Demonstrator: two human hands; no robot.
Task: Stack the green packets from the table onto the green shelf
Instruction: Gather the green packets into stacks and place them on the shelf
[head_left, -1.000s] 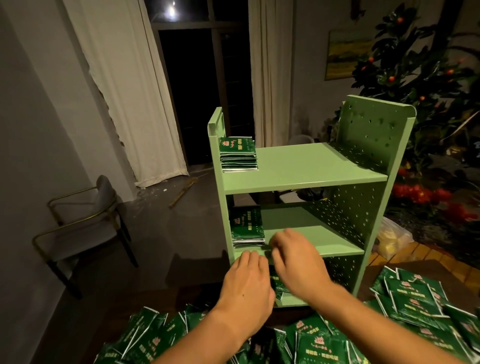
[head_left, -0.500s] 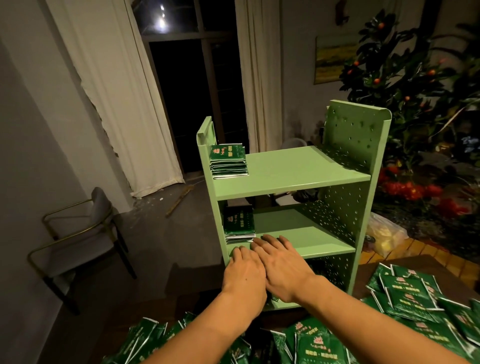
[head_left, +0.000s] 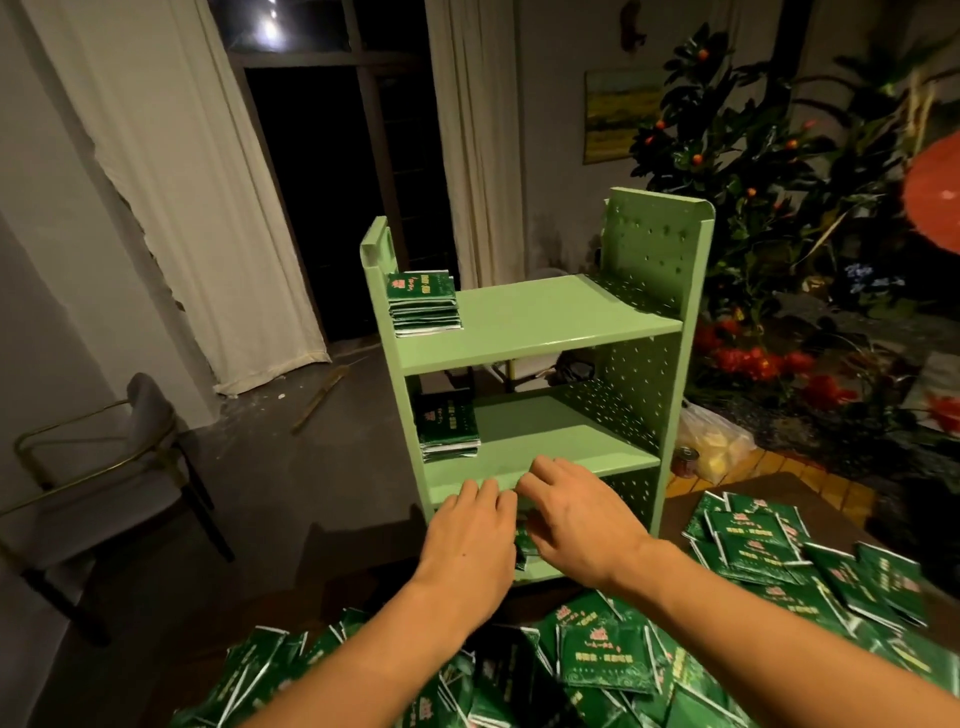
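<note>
My left hand (head_left: 470, 540) and right hand (head_left: 576, 519) sit side by side at the green shelf's (head_left: 561, 317) bottom tier, backs up – whether either grasps the packets glimpsed between them (head_left: 523, 543) I cannot tell. Neat stacks sit on the top (head_left: 423, 301) and middle (head_left: 448, 428) tiers, left side – loose green packets (head_left: 753, 545) cover the table (head_left: 831, 488)

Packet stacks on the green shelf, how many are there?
3: top stack on the upper board, middle stack below it, bottom stack mostly hidden behind the hands.
</note>
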